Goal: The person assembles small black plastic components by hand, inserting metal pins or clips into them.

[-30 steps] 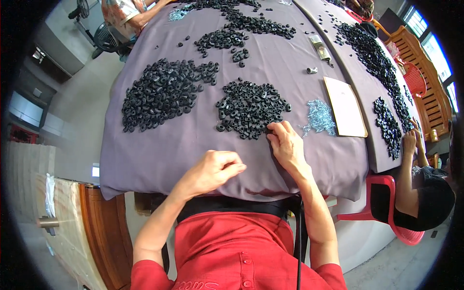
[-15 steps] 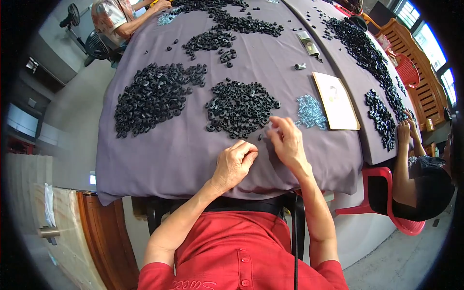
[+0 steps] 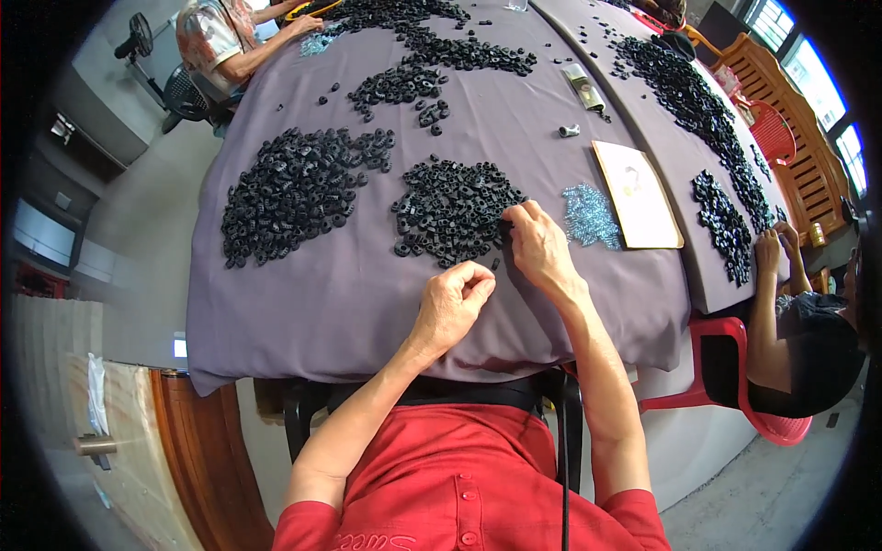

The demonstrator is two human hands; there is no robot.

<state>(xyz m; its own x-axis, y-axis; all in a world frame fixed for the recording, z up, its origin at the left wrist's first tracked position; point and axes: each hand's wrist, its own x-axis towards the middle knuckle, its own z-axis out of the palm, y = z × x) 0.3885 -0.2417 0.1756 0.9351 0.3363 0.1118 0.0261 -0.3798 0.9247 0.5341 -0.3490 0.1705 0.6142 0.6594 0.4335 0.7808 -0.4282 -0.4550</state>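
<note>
Close in front of me on the cloth lies a pile of small black plastic pieces, many looking like short hollow rings. My right hand is at its right edge, thumb and fingers pinched together against the pieces; whatever is between them is hidden. My left hand is closed just below the pile, fingertips together, and I cannot make out what it holds. One loose black piece lies between the two hands. Right of my right hand is a heap of tiny light-blue clear pieces.
A bigger black heap lies to the left, and more spread across the far cloth. A pale booklet-like sheet, a small metallic cylinder and a packet lie to the right. Other people's hands work at the table's edges.
My right hand has moved slightly left onto the pile's edge, and its spread fingers have come together. My left hand has shifted a little to the right, still closed.
</note>
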